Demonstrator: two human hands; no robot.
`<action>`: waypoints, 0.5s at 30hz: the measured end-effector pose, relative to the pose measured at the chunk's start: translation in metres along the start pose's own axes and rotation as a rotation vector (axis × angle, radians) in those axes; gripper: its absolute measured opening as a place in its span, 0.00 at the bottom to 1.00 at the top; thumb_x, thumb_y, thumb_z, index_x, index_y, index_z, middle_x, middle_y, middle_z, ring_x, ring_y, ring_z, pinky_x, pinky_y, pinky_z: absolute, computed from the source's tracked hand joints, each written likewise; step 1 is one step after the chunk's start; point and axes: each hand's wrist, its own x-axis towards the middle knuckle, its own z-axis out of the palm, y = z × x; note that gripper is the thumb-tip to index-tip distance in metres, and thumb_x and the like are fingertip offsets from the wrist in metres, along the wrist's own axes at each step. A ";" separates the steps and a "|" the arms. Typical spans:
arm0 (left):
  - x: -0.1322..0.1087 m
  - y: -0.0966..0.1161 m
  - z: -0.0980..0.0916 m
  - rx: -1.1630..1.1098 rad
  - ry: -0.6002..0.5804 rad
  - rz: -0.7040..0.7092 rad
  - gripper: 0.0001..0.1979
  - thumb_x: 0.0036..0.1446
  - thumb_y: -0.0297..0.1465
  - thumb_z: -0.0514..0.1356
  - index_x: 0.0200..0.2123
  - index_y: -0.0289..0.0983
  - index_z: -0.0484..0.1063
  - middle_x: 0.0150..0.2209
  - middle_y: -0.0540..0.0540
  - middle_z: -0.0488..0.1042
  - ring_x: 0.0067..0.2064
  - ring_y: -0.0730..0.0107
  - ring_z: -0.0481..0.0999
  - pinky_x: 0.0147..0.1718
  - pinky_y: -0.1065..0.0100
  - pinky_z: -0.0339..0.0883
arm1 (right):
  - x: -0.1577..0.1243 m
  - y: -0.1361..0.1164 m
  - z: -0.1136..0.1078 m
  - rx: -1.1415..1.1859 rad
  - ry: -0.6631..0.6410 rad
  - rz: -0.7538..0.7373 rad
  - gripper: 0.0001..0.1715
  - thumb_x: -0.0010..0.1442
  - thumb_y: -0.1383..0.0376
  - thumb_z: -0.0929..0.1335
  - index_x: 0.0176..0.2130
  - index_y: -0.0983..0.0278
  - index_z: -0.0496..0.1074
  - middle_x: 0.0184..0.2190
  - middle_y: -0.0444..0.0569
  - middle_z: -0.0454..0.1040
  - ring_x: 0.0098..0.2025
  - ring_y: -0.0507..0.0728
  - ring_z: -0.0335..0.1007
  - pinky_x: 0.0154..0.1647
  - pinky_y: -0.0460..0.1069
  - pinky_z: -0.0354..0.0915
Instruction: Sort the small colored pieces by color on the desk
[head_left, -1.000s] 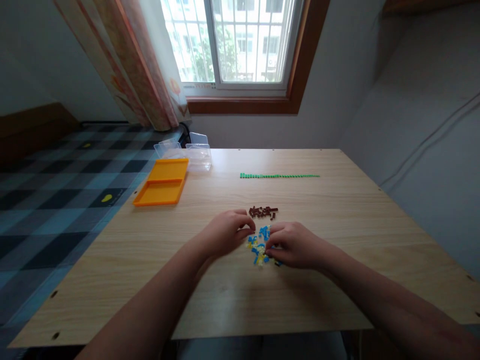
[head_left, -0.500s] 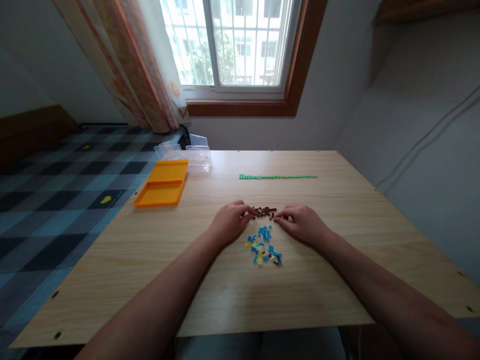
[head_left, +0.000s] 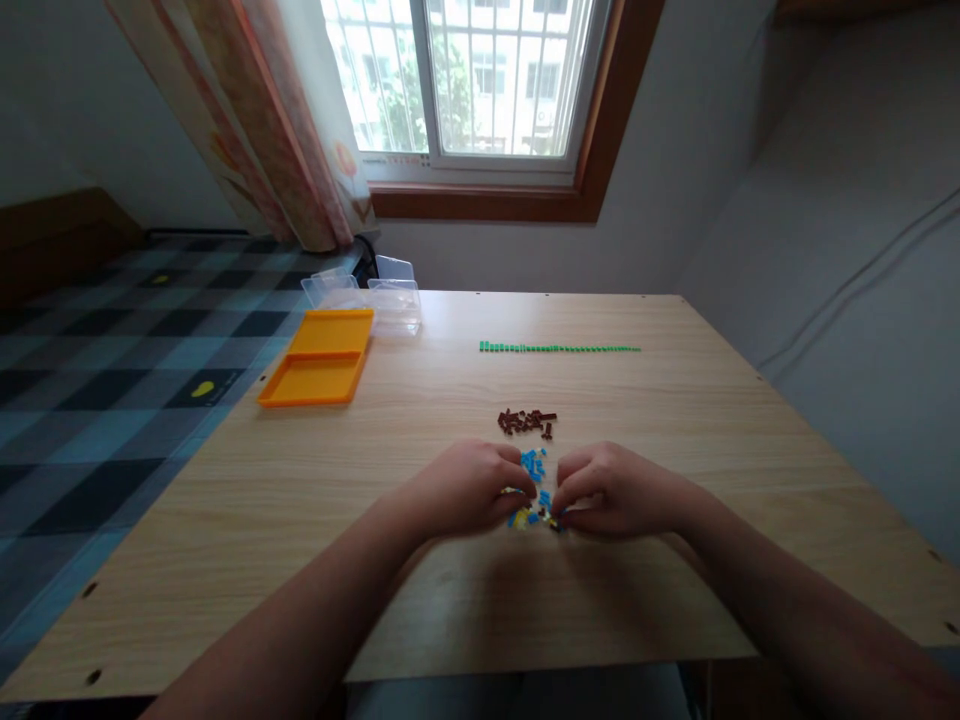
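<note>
Small blue and yellow building bricks (head_left: 533, 464) lie in a loose pile on the table in front of me, with a few dark brown pieces among them. My left hand (head_left: 480, 485) reaches over the pile's left side, thumb and forefinger curled together at the bricks. From the right, my right hand (head_left: 611, 490) comes in with its fingers pinched at the pile's edge. Whatever either fingertip grips is too small or hidden to make out. Just beyond both hands sits a heap of brown bricks (head_left: 525, 422), which neither hand touches.
A long row of green bricks (head_left: 559, 348) runs across the far part of the wooden table (head_left: 420, 620). At the far left are an orange two-part tray (head_left: 315, 378) and clear plastic boxes (head_left: 394, 308). A checked bed (head_left: 150, 380) adjoins the left side.
Both hands have left the brown heap and come nearer to me, onto the blue and yellow pile. A few brown pieces at the heap's right have shifted slightly. The view has tilted a little.
</note>
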 end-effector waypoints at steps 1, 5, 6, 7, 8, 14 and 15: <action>0.000 0.001 0.000 -0.006 -0.014 0.000 0.09 0.59 0.28 0.60 0.38 0.44 0.81 0.35 0.50 0.78 0.31 0.73 0.74 0.30 0.72 0.62 | 0.000 0.000 0.000 -0.005 -0.017 0.006 0.09 0.59 0.69 0.70 0.40 0.60 0.81 0.34 0.46 0.78 0.33 0.51 0.73 0.35 0.45 0.64; 0.000 0.001 0.002 -0.021 -0.030 0.013 0.08 0.58 0.28 0.61 0.37 0.43 0.80 0.37 0.49 0.79 0.34 0.71 0.76 0.31 0.72 0.63 | -0.001 0.001 0.000 -0.007 -0.047 0.016 0.14 0.58 0.72 0.69 0.42 0.60 0.80 0.36 0.46 0.79 0.35 0.51 0.73 0.36 0.45 0.63; 0.000 0.001 0.002 -0.021 -0.027 0.021 0.09 0.58 0.28 0.60 0.37 0.43 0.80 0.37 0.49 0.79 0.34 0.71 0.76 0.31 0.72 0.63 | -0.001 0.001 0.000 -0.011 -0.049 0.013 0.14 0.57 0.73 0.69 0.42 0.60 0.80 0.36 0.46 0.79 0.35 0.51 0.73 0.37 0.44 0.63; 0.000 0.000 0.003 -0.019 -0.026 0.029 0.09 0.58 0.27 0.60 0.37 0.43 0.80 0.37 0.49 0.79 0.34 0.71 0.76 0.31 0.71 0.63 | -0.002 0.001 0.000 -0.019 -0.051 0.011 0.15 0.57 0.73 0.69 0.42 0.60 0.80 0.37 0.46 0.79 0.35 0.51 0.73 0.37 0.44 0.63; 0.000 0.000 0.004 -0.018 -0.026 0.038 0.09 0.58 0.26 0.60 0.36 0.43 0.80 0.36 0.49 0.79 0.34 0.71 0.76 0.31 0.71 0.63 | -0.002 0.001 0.000 -0.028 -0.050 0.008 0.16 0.56 0.74 0.68 0.42 0.59 0.80 0.37 0.45 0.79 0.35 0.51 0.73 0.36 0.44 0.63; 0.001 -0.002 0.008 -0.025 -0.045 0.052 0.11 0.58 0.25 0.59 0.37 0.43 0.80 0.37 0.48 0.79 0.35 0.71 0.77 0.32 0.71 0.64 | 0.000 0.001 0.001 -0.065 -0.048 0.015 0.17 0.56 0.74 0.68 0.42 0.58 0.80 0.36 0.44 0.79 0.34 0.50 0.72 0.35 0.45 0.62; 0.002 -0.002 0.009 -0.022 -0.050 0.048 0.11 0.58 0.25 0.59 0.38 0.43 0.80 0.37 0.48 0.79 0.35 0.70 0.77 0.33 0.71 0.65 | 0.000 0.001 0.001 -0.069 -0.050 0.017 0.16 0.57 0.73 0.68 0.42 0.58 0.80 0.36 0.45 0.79 0.34 0.50 0.73 0.35 0.45 0.62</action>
